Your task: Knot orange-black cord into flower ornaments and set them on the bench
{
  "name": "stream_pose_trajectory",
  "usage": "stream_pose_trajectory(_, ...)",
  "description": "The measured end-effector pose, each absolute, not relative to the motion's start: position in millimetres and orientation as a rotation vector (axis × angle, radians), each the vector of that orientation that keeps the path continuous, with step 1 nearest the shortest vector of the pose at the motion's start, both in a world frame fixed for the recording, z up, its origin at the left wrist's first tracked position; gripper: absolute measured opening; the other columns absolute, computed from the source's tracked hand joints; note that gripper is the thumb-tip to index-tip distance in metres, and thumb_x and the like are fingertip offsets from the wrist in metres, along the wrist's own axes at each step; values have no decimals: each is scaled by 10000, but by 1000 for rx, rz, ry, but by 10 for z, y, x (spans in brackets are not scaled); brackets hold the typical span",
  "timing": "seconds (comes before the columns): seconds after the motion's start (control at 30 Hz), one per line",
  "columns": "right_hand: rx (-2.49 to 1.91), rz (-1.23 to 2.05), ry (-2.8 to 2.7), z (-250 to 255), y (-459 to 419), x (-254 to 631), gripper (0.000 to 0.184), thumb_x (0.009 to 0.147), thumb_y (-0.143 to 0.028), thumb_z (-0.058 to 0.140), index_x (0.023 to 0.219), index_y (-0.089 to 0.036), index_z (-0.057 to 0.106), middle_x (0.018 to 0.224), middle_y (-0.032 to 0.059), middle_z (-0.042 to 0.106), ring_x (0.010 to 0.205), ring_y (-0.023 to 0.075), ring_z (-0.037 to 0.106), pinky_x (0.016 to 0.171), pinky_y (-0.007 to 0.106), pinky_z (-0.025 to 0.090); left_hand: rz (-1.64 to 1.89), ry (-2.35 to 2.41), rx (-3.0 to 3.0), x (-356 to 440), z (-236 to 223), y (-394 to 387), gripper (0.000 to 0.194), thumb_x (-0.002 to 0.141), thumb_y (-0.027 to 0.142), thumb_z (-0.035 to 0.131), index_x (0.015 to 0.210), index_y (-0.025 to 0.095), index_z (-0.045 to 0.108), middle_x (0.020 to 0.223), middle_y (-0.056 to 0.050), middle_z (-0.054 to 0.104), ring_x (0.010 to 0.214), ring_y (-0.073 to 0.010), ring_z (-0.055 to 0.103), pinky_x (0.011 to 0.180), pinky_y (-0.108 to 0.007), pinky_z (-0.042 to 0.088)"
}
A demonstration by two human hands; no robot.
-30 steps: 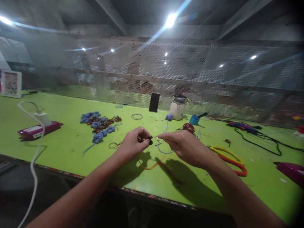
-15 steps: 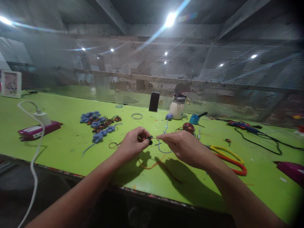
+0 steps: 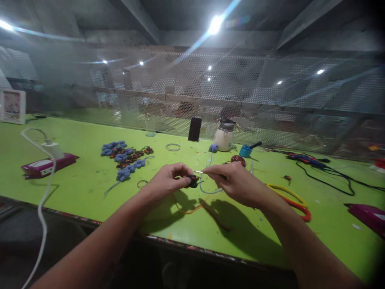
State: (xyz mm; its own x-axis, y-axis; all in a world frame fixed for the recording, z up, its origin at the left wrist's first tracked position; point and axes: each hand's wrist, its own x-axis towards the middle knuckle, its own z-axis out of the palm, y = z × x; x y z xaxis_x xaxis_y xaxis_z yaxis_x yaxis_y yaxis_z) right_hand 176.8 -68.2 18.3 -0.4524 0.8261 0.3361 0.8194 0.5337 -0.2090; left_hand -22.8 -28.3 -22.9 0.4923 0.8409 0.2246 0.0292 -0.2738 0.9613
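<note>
A small crocheted piece of dark, orange-flecked yarn (image 3: 193,182) is pinched between the thumb and fingers of my left hand (image 3: 168,179). My right hand (image 3: 233,176) grips a slim crochet hook (image 3: 197,172), its silver tip pointing left, just above the piece and seemingly apart from it. The handle is hidden inside my fingers. Beneath the hands, an orange strand of yarn (image 3: 188,212) trails over the green table (image 3: 120,206). A ball of dark multicoloured yarn (image 3: 238,160) lies beyond my right hand, partly covered by it. Pale blue yarn (image 3: 207,192) loops between the hands.
Blue crocheted flowers (image 3: 124,173) and orange-black ones (image 3: 128,162) lie at left. Scissors with red and yellow handles (image 3: 302,212) rest by my right forearm. Farther back stand a phone (image 3: 195,129), a white jug (image 3: 223,139) and a blue pot (image 3: 245,151). A purple power strip (image 3: 49,165) sits far left.
The hook's silver tip has come clear of the piece and now shows. My right hand has shifted slightly right. More of the dark piece shows at my left fingertips.
</note>
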Motion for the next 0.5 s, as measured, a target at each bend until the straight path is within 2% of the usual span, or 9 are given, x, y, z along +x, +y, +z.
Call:
stream_pose_trajectory(0.17, -1203, 310, -2431, 217, -687, 1813, 273, 851, -227, 462, 1017, -143, 661, 651, 33, 635, 532, 79, 471, 511, 200, 327, 890, 557, 1524, -279, -203, -314, 135, 703, 185, 657, 799, 128, 583, 739, -9, 592, 707, -113, 543, 699, -255, 405)
stream_pose_trajectory(0.5, -1158, 511, -2333, 287, -732, 1794, 304, 849, -337, 489, 936, -116, 679, 570, 28, 612, 467, 67, 446, 454, 184, 336, 913, 428, 1435, -306, -181, -336, 143, 700, 184, 661, 813, 140, 586, 751, -25, 583, 697, -128, 549, 677, -270, 440)
